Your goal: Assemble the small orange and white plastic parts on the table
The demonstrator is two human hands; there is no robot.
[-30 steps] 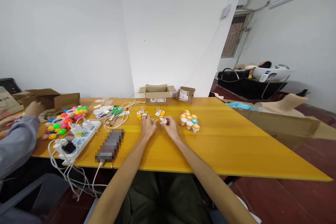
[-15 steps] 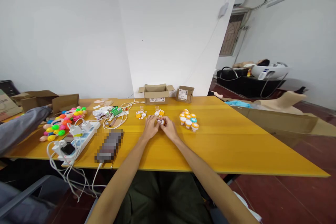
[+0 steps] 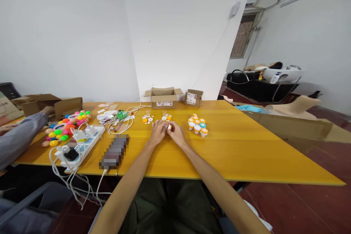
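My left hand point(image 3: 158, 132) and my right hand point(image 3: 176, 132) meet over the table with fingers closed round a small white and orange piece point(image 3: 169, 127). Fingers cover most of it, but it resembles the lidded pieces nearby. To the right of my right hand stands a cluster of small clear cups with orange, white and teal lids point(image 3: 197, 127). Just beyond my hands are loose white discs point(image 3: 163, 118), an orange cap point(image 3: 169, 118) and a clear cup point(image 3: 164, 112). Farther left lie another orange cap point(image 3: 144, 120) and more small white parts.
Two cardboard boxes, an open one point(image 3: 162, 99) and a smaller one point(image 3: 193, 98), stand by the wall. Left are a phone point(image 3: 114, 151), a power strip point(image 3: 90, 142) with cables, a green circuit board point(image 3: 122, 115) and colourful beads point(image 3: 64, 131). A co-worker's sleeve point(image 3: 24, 139) reaches in.
My hands stay in nearly the same place, and the piece between them is turned slightly. At the left, the co-worker's arm has shifted, and their hands now show near the cardboard box.
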